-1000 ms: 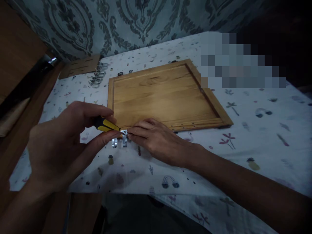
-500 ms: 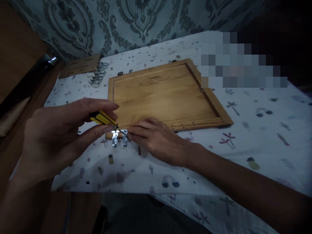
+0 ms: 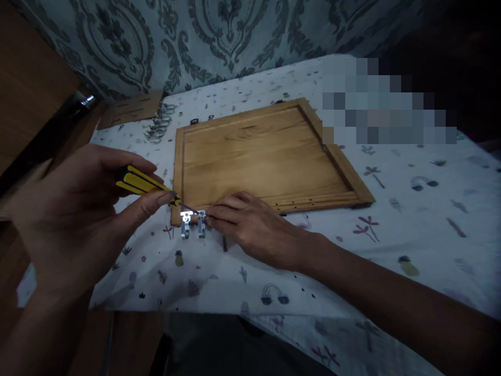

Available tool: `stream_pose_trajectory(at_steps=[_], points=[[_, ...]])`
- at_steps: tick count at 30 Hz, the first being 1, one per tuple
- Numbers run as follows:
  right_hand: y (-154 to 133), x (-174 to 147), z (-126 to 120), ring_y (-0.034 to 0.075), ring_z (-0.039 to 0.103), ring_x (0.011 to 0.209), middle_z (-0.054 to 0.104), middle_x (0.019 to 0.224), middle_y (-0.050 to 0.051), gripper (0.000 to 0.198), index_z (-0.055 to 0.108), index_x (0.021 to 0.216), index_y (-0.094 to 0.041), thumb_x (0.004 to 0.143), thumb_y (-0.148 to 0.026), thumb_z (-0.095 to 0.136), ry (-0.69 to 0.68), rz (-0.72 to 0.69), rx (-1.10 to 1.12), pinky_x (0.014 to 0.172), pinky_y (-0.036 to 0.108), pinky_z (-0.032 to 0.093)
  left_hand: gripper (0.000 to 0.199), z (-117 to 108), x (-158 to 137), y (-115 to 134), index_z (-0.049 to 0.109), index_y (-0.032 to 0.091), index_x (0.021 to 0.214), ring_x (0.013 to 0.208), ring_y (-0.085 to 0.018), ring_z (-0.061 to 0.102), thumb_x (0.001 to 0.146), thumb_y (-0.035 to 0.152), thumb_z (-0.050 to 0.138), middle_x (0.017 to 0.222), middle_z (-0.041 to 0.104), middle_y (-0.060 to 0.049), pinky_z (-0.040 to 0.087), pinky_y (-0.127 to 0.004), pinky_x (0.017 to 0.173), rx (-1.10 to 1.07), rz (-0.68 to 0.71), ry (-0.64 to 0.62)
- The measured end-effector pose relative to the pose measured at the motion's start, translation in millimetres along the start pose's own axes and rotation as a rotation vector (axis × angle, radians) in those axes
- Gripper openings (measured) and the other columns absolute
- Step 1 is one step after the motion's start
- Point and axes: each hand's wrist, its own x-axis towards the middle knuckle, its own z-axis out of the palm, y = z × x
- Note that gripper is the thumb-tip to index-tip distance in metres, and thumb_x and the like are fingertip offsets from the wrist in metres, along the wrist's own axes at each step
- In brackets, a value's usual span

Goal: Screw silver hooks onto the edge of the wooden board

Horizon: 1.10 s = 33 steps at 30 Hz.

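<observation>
My left hand (image 3: pixel 90 214) is closed round the yellow-and-black handle of a screwdriver (image 3: pixel 143 183). The screwdriver slants down to the right, its tip at the upper plate of a shiny metal hook (image 3: pixel 201 223). A second metal hook (image 3: pixel 185 225) sits just left of it; both hang over the near left edge of a wooden panel (image 3: pixel 254 151) with a raised frame. My right hand (image 3: pixel 250 222) rests on that near edge, fingers together, fingertips pressed against the right side of the first hook. Whether a screw is under the tip is too small to tell.
Several metal hooks (image 3: pixel 159 122) lie in a pile at the back left beside a brown slotted board (image 3: pixel 131 108). Small dark holes dot the panel's near edge. A patterned white cloth (image 3: pixel 336 292) covers the surface. Another person, partly blurred out, is at the back right.
My left hand has shifted left and up along the screwdriver, showing more of its handle. The tip stays at the same hook. My right hand has hardly moved.
</observation>
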Motion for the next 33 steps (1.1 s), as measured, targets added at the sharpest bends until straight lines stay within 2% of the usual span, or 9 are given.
stream_pose_trajectory(at_steps=[4,8,16,22,27,33], points=[[-0.3,1.1,-0.2,0.024,0.057,0.109,0.068,0.128,0.012,0.028,0.067,0.118,-0.01,0.102,-0.011,0.043,0.011,-0.002,-0.014,0.091,0.042,0.045,0.022,5.9,-1.8,-0.2,0.069,0.027,0.092,0.08,-0.018,0.067,0.076,0.024,0.084,0.086,0.067,0.004,0.055,-0.037,0.065,0.031,0.055,0.039],[-0.3,0.8,0.3,0.024,0.058,0.109,0.069,0.124,0.012,0.026,0.067,0.117,-0.011,0.1,-0.01,0.047,0.009,-0.005,-0.011,0.091,0.041,0.045,0.022,5.1,-5.3,-4.3,0.069,0.026,0.094,0.081,-0.021,0.067,0.079,0.034,0.082,0.087,0.068,0.002,0.052,-0.04,0.065,0.144,0.048,0.014],[-0.8,0.4,0.5,0.024,0.058,0.108,0.07,0.126,0.009,0.027,0.067,0.117,-0.012,0.102,-0.011,0.045,0.007,-0.003,-0.028,0.089,0.04,0.044,0.022,5.7,-8.4,-5.5,0.066,0.027,0.099,0.084,-0.024,0.068,0.086,0.045,0.071,0.09,0.067,0.004,0.052,-0.045,0.067,0.205,0.014,-0.01],[0.1,1.2,0.5,0.023,0.058,0.109,0.069,0.127,0.009,0.028,0.067,0.117,-0.012,0.103,-0.012,0.043,0.011,-0.004,-0.027,0.091,0.04,0.044,0.025,4.6,-8.8,-3.6,0.066,0.028,0.098,0.084,-0.025,0.069,0.085,0.048,0.072,0.089,0.068,0.003,0.053,-0.045,0.067,0.236,0.024,-0.024],[-0.2,0.5,0.2,0.024,0.058,0.11,0.07,0.126,0.008,0.025,0.066,0.118,-0.01,0.102,-0.012,0.046,0.022,-0.006,-0.027,0.091,0.04,0.044,0.026,4.6,-9.3,-1.4,0.066,0.029,0.099,0.078,-0.023,0.07,0.087,0.052,0.068,0.087,0.07,0.004,0.052,-0.043,0.066,0.289,0.057,-0.025],[-0.9,-0.1,-0.1,0.023,0.058,0.11,0.068,0.129,0.009,0.023,0.065,0.119,-0.011,0.102,-0.014,0.049,0.02,-0.007,-0.049,0.09,0.039,0.044,0.025,6.5,-8.4,1.8,0.062,0.031,0.092,0.07,-0.017,0.068,0.09,0.057,0.061,0.081,0.068,0.005,0.053,-0.035,0.06,0.384,0.102,-0.013]])
